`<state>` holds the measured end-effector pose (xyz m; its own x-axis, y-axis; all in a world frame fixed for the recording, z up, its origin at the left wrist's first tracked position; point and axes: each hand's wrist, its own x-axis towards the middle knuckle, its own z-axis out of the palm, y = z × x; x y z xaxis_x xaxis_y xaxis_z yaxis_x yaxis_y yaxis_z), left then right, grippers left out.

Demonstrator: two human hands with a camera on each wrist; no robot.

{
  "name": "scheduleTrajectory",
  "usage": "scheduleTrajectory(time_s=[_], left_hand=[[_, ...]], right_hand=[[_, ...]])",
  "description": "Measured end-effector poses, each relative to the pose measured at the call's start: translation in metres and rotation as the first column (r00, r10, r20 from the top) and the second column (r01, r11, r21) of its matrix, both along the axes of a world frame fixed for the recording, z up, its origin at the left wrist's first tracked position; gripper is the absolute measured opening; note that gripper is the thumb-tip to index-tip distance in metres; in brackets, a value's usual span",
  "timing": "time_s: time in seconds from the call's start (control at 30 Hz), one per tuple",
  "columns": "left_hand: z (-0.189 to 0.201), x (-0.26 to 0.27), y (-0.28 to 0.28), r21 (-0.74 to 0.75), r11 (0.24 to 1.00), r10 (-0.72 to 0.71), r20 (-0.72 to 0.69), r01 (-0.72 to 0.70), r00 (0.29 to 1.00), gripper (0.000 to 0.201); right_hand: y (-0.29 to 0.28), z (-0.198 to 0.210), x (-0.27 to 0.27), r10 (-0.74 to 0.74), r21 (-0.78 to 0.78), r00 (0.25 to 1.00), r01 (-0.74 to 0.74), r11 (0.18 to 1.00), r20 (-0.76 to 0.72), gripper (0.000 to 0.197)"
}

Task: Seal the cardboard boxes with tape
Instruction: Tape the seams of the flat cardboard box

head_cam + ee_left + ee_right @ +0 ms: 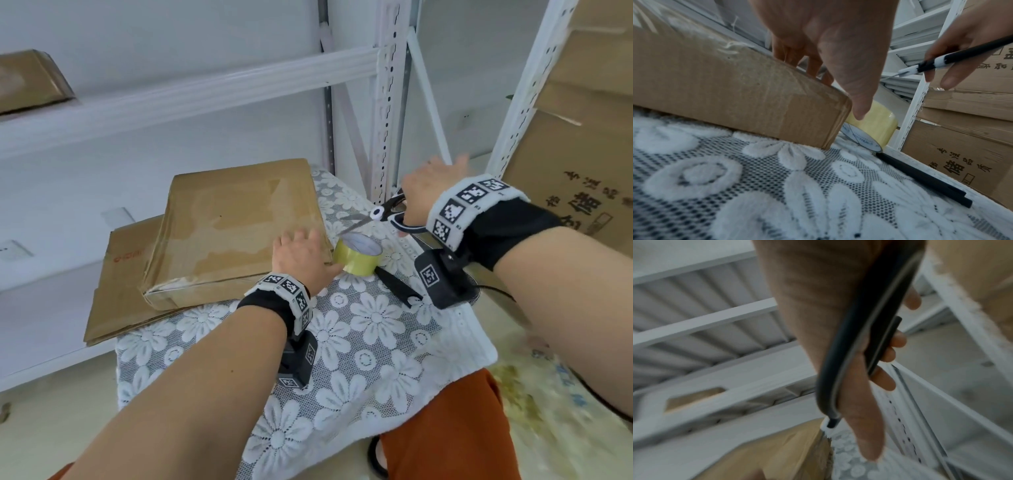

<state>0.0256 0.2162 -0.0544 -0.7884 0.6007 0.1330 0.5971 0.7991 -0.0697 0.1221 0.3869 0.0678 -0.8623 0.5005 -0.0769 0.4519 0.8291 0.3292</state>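
A flat brown cardboard box (236,226) lies on the lace-covered table (376,342), with glossy tape strips across its top. My left hand (301,253) rests on the box's near right corner, fingers laid over the top edge (813,71) and the thumb pointing down beside the corner. A yellowish tape roll (358,257) (873,123) stands right next to that thumb. Above and to the right of the roll, my right hand (428,192) grips black-handled scissors (387,212) (849,353), whose blades point down-left toward the roll.
A black sheath-like piece (397,286) lies on the cloth just right of the roll. Flattened cardboard (116,281) sits under the box at the left. White metal shelving (387,102) stands behind, and large printed cartons (575,154) are stacked at the right.
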Motion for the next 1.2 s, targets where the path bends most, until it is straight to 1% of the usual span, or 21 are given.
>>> scheduleTrajectory(time_s=[0.03, 0.07, 0.1, 0.13, 0.23, 0.33, 0.43, 0.5, 0.57, 0.6, 0.63, 0.67, 0.7, 0.73, 0.8, 0.87, 0.9, 0.97, 1.03, 1.1, 1.2], left_hand=[[-0.001, 0.000, 0.000, -0.002, 1.000, 0.004, -0.003, -0.004, 1.000, 0.071], [-0.001, 0.000, 0.001, -0.003, 1.000, 0.007, -0.006, -0.007, 1.000, 0.071], [-0.002, 0.000, 0.001, -0.001, 1.000, 0.011, -0.007, -0.011, 1.000, 0.071], [-0.002, 0.001, 0.001, 0.002, 1.000, 0.015, -0.008, -0.015, 1.000, 0.070], [-0.002, 0.002, 0.001, 0.009, 1.000, 0.014, -0.012, -0.014, 1.000, 0.070], [0.001, 0.002, 0.000, 0.014, 1.000, 0.005, -0.008, -0.005, 1.000, 0.068], [0.000, 0.001, 0.000, 0.000, 1.000, 0.005, -0.010, -0.005, 1.000, 0.070], [0.000, 0.001, 0.001, 0.000, 1.000, 0.010, -0.012, -0.010, 1.000, 0.070], [0.002, 0.003, 0.004, 0.018, 1.000, 0.024, -0.013, -0.024, 1.000, 0.067], [0.003, 0.004, 0.005, 0.021, 0.999, 0.031, -0.012, -0.031, 0.999, 0.065], [0.004, 0.004, 0.006, 0.019, 0.999, 0.038, -0.010, -0.037, 0.999, 0.064], [0.004, 0.005, 0.007, 0.016, 0.999, 0.042, -0.009, -0.042, 0.999, 0.061], [0.004, 0.005, 0.007, 0.018, 0.999, 0.046, -0.007, -0.046, 0.999, 0.060], [0.004, 0.006, 0.008, 0.024, 0.998, 0.051, -0.002, -0.051, 0.999, 0.059], [0.005, 0.006, 0.008, 0.037, 0.997, 0.063, 0.010, -0.063, 0.998, 0.060], [0.005, 0.005, 0.008, 0.044, 0.996, 0.071, 0.019, -0.071, 0.997, 0.060], [0.004, 0.005, 0.009, 0.047, 0.996, 0.073, 0.025, -0.074, 0.997, 0.059], [0.003, 0.004, 0.010, 0.050, 0.996, 0.076, 0.024, -0.077, 0.997, 0.058], [0.001, 0.004, 0.010, 0.042, 0.996, 0.080, 0.015, -0.080, 0.997, 0.060], [0.001, 0.003, 0.010, 0.029, 0.996, 0.081, 0.002, -0.081, 0.997, 0.063], [0.000, 0.003, 0.010, 0.029, 0.997, 0.072, -0.003, -0.072, 0.997, 0.064]], right_hand=[[0.005, -0.006, 0.003, -0.044, -0.165, 0.996, 0.031, 0.986, -0.075, 0.041], [0.008, -0.013, 0.006, -0.109, -0.311, 0.987, 0.067, 0.948, -0.119, 0.043], [0.010, -0.021, 0.007, -0.175, -0.399, 0.974, 0.105, 0.911, -0.144, 0.047], [0.011, -0.031, 0.009, -0.223, -0.440, 0.961, 0.131, 0.889, -0.163, 0.048], [0.010, -0.073, 0.012, -0.294, -0.480, 0.941, 0.184, 0.858, -0.166, 0.044], [0.004, -0.107, 0.015, -0.362, -0.543, 0.919, 0.225, 0.809, -0.159, 0.041], [0.001, -0.112, 0.010, -0.311, -0.550, 0.946, 0.210, 0.808, -0.096, 0.039], [0.002, -0.105, 0.006, -0.236, -0.486, 0.968, 0.169, 0.858, -0.081, 0.033], [0.000, -0.097, -0.001, -0.160, -0.405, 0.971, 0.076, 0.911, -0.176, 0.020], [-0.003, -0.093, -0.005, -0.127, -0.384, 0.960, 0.024, 0.923, -0.247, 0.019], [-0.008, -0.090, -0.011, -0.105, -0.392, 0.940, -0.032, 0.920, -0.324, 0.022], [-0.013, -0.088, -0.016, -0.095, -0.437, 0.919, -0.088, 0.895, -0.382, 0.026], [-0.019, -0.087, -0.021, -0.095, -0.511, 0.907, -0.141, 0.848, -0.409, 0.027], [-0.025, -0.088, -0.025, -0.101, -0.592, 0.909, -0.175, 0.787, -0.404, 0.028], [-0.035, -0.099, -0.030, -0.124, -0.733, 0.926, -0.194, 0.652, -0.356, 0.034], [-0.039, -0.117, -0.031, -0.165, -0.819, 0.923, -0.213, 0.533, -0.347, 0.040], [-0.040, -0.127, -0.032, -0.189, -0.838, 0.910, -0.237, 0.491, -0.368, 0.042], [-0.039, -0.139, -0.033, -0.258, -0.867, 0.888, -0.246, 0.433, -0.380, 0.048], [-0.039, -0.141, -0.029, -0.319, -0.890, 0.867, -0.254, 0.379, -0.383, 0.052], [-0.036, -0.142, -0.026, -0.360, -0.898, 0.840, -0.295, 0.326, -0.406, 0.055], [-0.032, -0.145, -0.024, -0.357, -0.895, 0.836, -0.311, 0.319, -0.417, 0.051]])
